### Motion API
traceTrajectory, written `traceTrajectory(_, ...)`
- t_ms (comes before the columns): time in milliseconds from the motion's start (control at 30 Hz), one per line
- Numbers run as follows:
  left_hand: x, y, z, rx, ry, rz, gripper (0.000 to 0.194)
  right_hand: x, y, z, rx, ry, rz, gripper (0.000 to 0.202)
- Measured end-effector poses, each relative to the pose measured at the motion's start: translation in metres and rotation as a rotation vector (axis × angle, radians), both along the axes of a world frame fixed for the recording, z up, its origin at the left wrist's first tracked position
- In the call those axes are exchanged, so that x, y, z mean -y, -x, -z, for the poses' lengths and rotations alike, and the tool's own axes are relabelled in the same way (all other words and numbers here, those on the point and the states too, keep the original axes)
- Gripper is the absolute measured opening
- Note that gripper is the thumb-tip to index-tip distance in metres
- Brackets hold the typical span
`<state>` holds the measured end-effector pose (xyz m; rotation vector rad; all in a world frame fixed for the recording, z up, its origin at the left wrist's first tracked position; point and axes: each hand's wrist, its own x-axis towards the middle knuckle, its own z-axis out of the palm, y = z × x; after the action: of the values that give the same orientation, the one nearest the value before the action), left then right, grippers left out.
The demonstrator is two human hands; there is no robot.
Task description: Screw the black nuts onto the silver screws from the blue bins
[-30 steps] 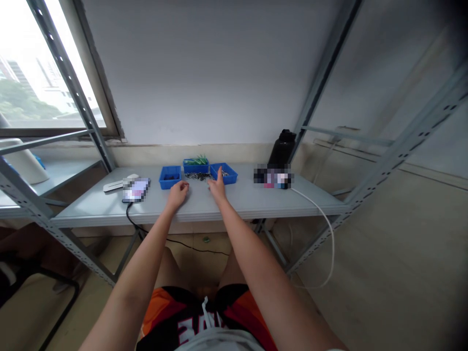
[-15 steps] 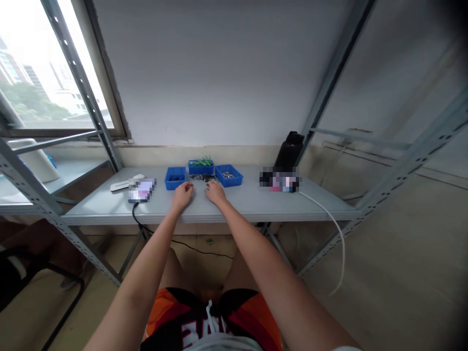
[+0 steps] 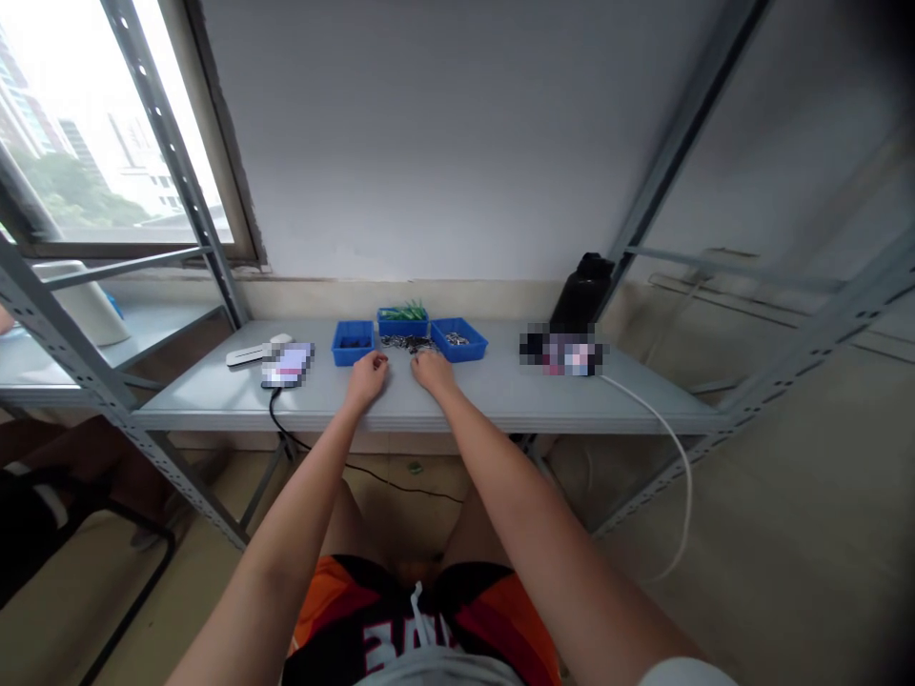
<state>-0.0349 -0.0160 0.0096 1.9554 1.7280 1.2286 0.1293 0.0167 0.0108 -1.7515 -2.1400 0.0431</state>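
My left hand [image 3: 369, 378] rests on the table just in front of the left blue bin, its fingers curled into a pinch. Whatever may be between those fingertips is too small to make out. My right hand [image 3: 434, 372] is beside the right blue bin, fingers bent together and pointing down at the near edge of a pile of small dark and silvery parts [image 3: 406, 342]. Its fingertips are partly hidden. Dark pieces lie in the left blue bin [image 3: 354, 358], green strips in the back blue bin [image 3: 402, 326], and small metal parts in the right blue bin [image 3: 468, 353].
On the left lie a phone [image 3: 290, 365] with a black cable and a white, flat object [image 3: 247, 356]. A black bottle [image 3: 582, 293] stands at the back right, near a blurred device with a white cable [image 3: 672, 433]. Metal shelf posts [image 3: 172, 152] frame the table.
The view has shifted slightly, so everything appears a little further right. My right hand's fingers have drawn together and turned down by the pile. My left hand stays near the left bin, still pinched.
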Motion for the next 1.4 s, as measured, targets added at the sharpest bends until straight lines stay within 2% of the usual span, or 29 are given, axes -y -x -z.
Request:
traceTrajectory(200,-0.004,0.002,0.002,-0.014,0.014,0.0,0.027,0.004,-0.003,0.009,-0.165,-0.069,0.022,0.031)
traceTrajectory(367,-0.002,0.001,-0.001,-0.009,0.005,0.002,0.028,-0.003,-0.015,0.012,-0.568,-0.237,-0.045,0.033)
traceTrajectory(467,0.0,0.0,-0.003,-0.018,0.01,0.024,0.031,-0.003,-0.019,0.016,-0.731,-0.167,-0.145,0.029)
traceTrajectory(567,0.0,-0.001,-0.003,-0.049,0.029,0.089,0.031,0.002,-0.018,0.018,-0.675,-0.046,-0.272,0.026)
traceTrajectory(700,0.001,-0.001,-0.004,-0.1,0.045,0.164,0.031,0.01,-0.013,0.016,-0.564,-0.053,-0.357,0.024)
traceTrajectory(900,0.003,-0.001,-0.004,-0.116,0.046,0.164,0.029,0.018,-0.013,0.008,-0.6,-0.058,-0.351,0.02)
traceTrajectory(1167,-0.001,-0.001,-0.005,-0.066,0.047,0.085,0.025,0.018,-0.013,0.005,-0.725,0.0,-0.303,0.021)
traceTrajectory(1400,0.0,-0.001,-0.004,-0.055,0.006,0.088,0.024,0.014,-0.014,0.009,-0.589,-0.017,-0.308,0.02)
